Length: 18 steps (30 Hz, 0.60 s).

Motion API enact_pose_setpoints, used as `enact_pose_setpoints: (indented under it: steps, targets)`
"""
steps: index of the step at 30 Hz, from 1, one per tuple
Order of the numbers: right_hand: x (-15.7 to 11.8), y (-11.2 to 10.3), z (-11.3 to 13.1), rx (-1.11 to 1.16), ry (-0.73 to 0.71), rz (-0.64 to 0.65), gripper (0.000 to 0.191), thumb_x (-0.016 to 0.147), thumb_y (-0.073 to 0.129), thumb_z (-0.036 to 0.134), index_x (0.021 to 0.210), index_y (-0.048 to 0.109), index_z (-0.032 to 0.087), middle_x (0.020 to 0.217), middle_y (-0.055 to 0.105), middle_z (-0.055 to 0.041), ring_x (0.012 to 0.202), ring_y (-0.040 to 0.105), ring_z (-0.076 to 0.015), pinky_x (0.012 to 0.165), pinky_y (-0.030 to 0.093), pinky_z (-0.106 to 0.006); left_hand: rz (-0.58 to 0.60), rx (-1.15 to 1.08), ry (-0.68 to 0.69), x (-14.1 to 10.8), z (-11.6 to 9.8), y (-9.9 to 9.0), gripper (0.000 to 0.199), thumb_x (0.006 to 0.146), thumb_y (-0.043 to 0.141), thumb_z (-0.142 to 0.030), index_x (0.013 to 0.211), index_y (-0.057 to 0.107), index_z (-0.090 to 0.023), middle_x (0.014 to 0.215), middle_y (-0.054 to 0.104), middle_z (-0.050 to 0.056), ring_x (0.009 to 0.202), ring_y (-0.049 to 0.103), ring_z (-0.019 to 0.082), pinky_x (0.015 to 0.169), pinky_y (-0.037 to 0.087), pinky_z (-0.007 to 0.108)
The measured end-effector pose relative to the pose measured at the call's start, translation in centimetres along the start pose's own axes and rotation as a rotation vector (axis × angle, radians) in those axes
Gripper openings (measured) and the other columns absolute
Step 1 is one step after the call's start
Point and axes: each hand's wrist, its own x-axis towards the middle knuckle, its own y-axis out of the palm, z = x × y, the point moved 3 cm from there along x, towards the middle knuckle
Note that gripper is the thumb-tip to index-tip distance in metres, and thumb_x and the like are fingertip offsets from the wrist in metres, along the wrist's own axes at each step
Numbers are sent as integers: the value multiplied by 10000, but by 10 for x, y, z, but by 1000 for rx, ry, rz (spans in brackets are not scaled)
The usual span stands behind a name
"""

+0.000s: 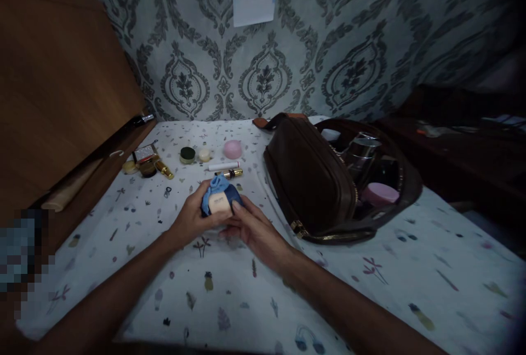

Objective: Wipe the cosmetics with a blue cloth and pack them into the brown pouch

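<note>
Both hands hold a small rounded blue bundle with a cream front panel or band and ruffled, cloth-like lighter blue on top; its exact kind is unclear. My left hand grips its left side and underside. At its right side, the thumb and fingers of my right hand close on it. Just beyond it lie a gold and dark tube and a white stick. To the right sits an open brown leather bag, holding a clear bottle and a pink rounded item.
Farther back stand a dark-lidded jar, a cream ball-shaped item and a pink rounded container. Several small cosmetics, including a gold tube, lie at left beside a wooden panel. A patterned cloth covers the surface.
</note>
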Motion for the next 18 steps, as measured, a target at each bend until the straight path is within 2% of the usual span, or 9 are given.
enact_pose_setpoints:
  steps: [3,7,10,13,18]
  targets:
    - [-2,-2,5,-143,-46,-45,479,821,697,493,1199,554,236,1045,663,-67,927,653,-203,636,525,-269,-47,-77,-8,1,-1,-5,474,844,597,-584,1085,571,-177,871,594,21,749,539,165,659,458,237]
    - [-1,-5,14,-309,-197,-100,581,792,732,384,1322,521,274,1042,639,-44,826,617,-162,603,497,-253,-21,-106,-14,1,2,-4,447,911,510,-566,1117,612,-182,959,644,51,804,575,179,707,477,249]
    - [1,-7,14,-306,-197,-85,547,766,746,376,1267,556,268,1029,631,-31,777,599,-144,603,498,-250,-30,-72,-21,0,2,-1,433,948,464,-543,1130,624,-184,962,647,47,795,574,173,694,470,249]
    - [2,-8,9,-260,-144,-87,523,742,764,407,1195,557,249,1008,628,-26,743,591,-135,606,501,-250,-77,-10,-40,-1,-1,1,423,965,436,-533,1071,636,-177,856,622,21,727,547,159,639,436,243]
    - [3,-8,4,-287,-168,-126,515,722,779,428,1132,533,236,1127,612,-50,855,633,-161,742,537,-297,-148,105,-85,-2,-7,-1,361,962,437,-514,927,592,-189,733,570,-16,652,514,150,585,389,247]
